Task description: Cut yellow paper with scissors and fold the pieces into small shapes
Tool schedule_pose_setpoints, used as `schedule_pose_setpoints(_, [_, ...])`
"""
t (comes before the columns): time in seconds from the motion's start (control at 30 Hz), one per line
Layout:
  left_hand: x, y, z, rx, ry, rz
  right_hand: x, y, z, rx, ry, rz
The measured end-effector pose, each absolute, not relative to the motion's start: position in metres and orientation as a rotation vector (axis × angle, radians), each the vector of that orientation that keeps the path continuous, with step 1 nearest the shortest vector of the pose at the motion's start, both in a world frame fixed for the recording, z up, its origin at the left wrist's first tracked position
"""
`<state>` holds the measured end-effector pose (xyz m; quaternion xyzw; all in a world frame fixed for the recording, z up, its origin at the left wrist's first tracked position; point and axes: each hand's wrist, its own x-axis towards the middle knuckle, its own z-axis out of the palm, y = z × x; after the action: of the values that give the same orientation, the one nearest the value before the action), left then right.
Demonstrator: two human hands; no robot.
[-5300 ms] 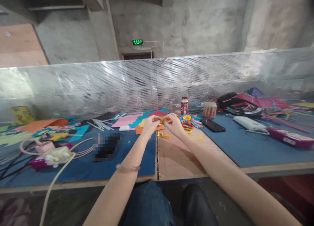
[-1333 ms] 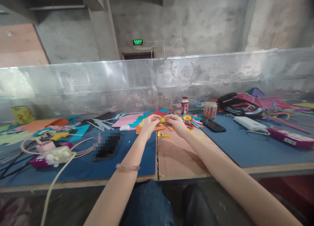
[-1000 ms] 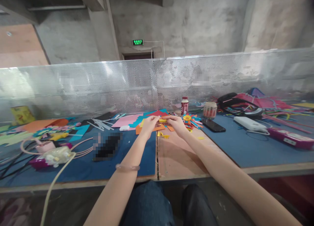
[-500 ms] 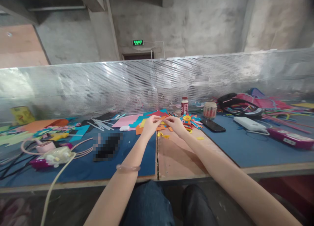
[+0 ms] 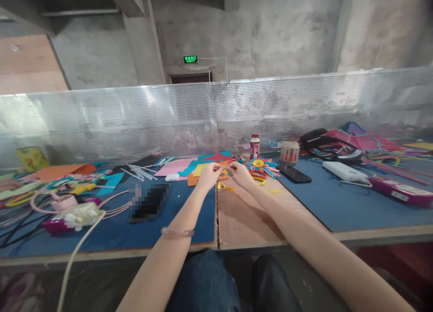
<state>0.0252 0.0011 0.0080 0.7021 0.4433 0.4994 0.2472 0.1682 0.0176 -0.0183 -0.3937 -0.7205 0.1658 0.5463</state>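
Observation:
My left hand (image 5: 209, 176) and my right hand (image 5: 241, 173) meet above the middle of the table, fingers pinched together on a small yellow paper piece (image 5: 223, 168) held between them. Under the hands lie an orange paper sheet (image 5: 192, 180) and small yellow scraps (image 5: 224, 186). Just right of my right hand sits a paper flower with a yellow centre and coloured strips (image 5: 259, 166). Pink and teal paper sheets (image 5: 177, 166) lie behind my left hand.
A small red bottle (image 5: 255, 146) and a patterned cup (image 5: 290, 151) stand at the back. A black phone (image 5: 294, 173), a white power bank (image 5: 342, 170) and a magenta case (image 5: 400, 190) lie right. Cables and a glue gun (image 5: 77, 214) lie left. A perforated metal screen (image 5: 142, 118) closes the back.
The hands drew a little closer together and slightly toward me, still working the yellow piece. At the far left a hand-like shape has appeared among the papers.

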Motion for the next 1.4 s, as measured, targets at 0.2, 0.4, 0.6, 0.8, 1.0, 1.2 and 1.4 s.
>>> schedule_pose_setpoints(0.2, [0.023,-0.001,0.009,1.879,1.189,1.347,0.173,0.016,-0.014,-0.955,-1.683,0.478])
schedule_pose_setpoints(0.4, [0.023,0.000,0.009,1.904,0.963,1.327,0.175,0.016,-0.009,-0.882,-1.415,0.851])
schedule_pose_setpoints(0.6, [0.024,-0.001,0.009,1.874,0.971,1.323,0.176,0.017,-0.009,-0.890,-1.367,0.955])
schedule_pose_setpoints(0.8, [0.024,0.002,0.007,1.863,1.001,1.352,0.172,0.017,-0.013,-0.864,-1.390,0.945])
schedule_pose_setpoints(1.0, [0.023,0.005,0.006,1.823,1.051,1.416,0.169,0.016,-0.013,-0.887,-1.430,0.858])
schedule_pose_setpoints(1.2, [0.024,0.002,0.008,1.739,1.087,1.458,0.167,0.008,-0.010,-0.825,-1.523,0.869])
schedule_pose_setpoints(1.4, [0.027,-0.003,0.012,1.752,1.094,1.494,0.166,0.004,-0.008,-0.824,-1.525,0.827])
